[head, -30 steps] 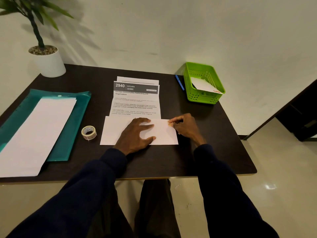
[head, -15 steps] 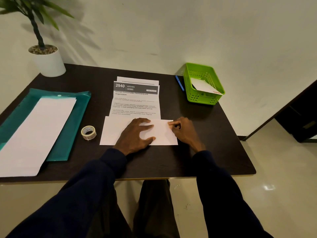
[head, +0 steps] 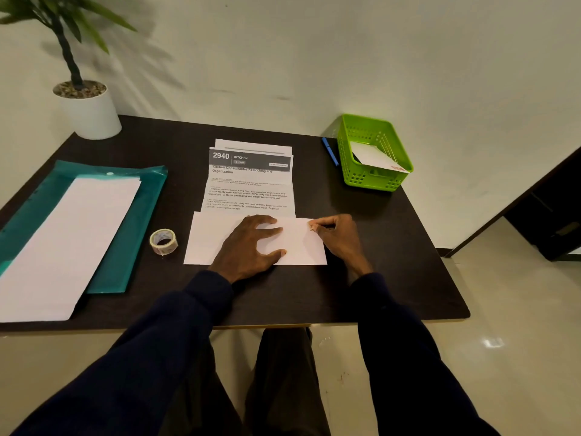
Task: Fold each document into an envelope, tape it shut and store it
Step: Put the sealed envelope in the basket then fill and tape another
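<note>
A printed document point(head: 251, 180) headed "2940 KITCHEN" lies in the middle of the dark table, its near part folded up into a white flap point(head: 207, 237). My left hand point(head: 251, 243) lies flat on that flap with fingers spread, pressing it down. My right hand point(head: 336, 234) has its fingers curled and its fingertips pinched at the flap's upper right corner. A roll of clear tape point(head: 163, 241) stands just left of the folded paper. A green basket point(head: 374, 152) at the back right holds a white envelope point(head: 375, 157).
A teal plastic folder point(head: 132, 215) with a long white sheet point(head: 66, 240) on it covers the table's left side. A blue pen point(head: 330, 151) lies beside the basket. A potted plant point(head: 86, 105) stands at the back left corner. The table's front edge point(head: 283, 324) is near my lap.
My right hand has slid slightly along the fold's right end, its fingers curling in tighter at the corner. My left hand has stayed flat on the flap.
</note>
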